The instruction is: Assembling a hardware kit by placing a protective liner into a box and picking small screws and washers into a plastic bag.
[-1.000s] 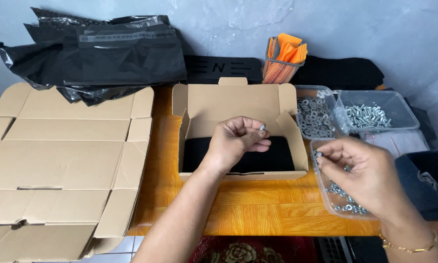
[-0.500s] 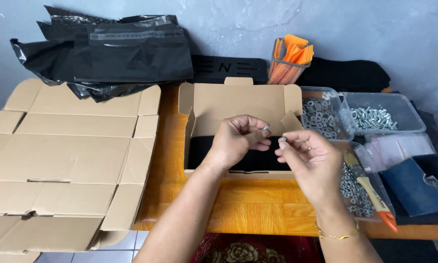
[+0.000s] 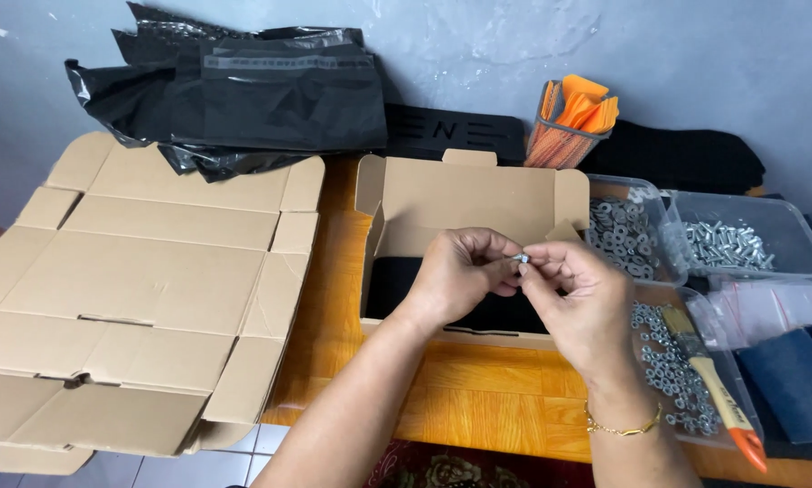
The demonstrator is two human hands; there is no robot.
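My left hand (image 3: 460, 276) and my right hand (image 3: 576, 303) meet above an open cardboard box (image 3: 465, 194) with a black item inside. Between the fingertips of both hands sits a small silver screw or nut (image 3: 521, 259); both hands pinch it. A gold bracelet circles my right wrist. Just right of my right hand lies a clear tray of metal nuts (image 3: 668, 370) with a wooden-handled brush (image 3: 709, 384) across it.
A stack of flattened cardboard boxes (image 3: 144, 289) lies at left. Black plastic bags (image 3: 243, 90) are piled at the back. An orange-filled mesh cup (image 3: 569, 126), a tray of washers (image 3: 623, 235) and a tray of screws (image 3: 740, 244) stand at right on the wooden table (image 3: 478, 407).
My right hand left the tray of nuts at the right and came across to my left hand. Both hands now pinch the small metal part together.
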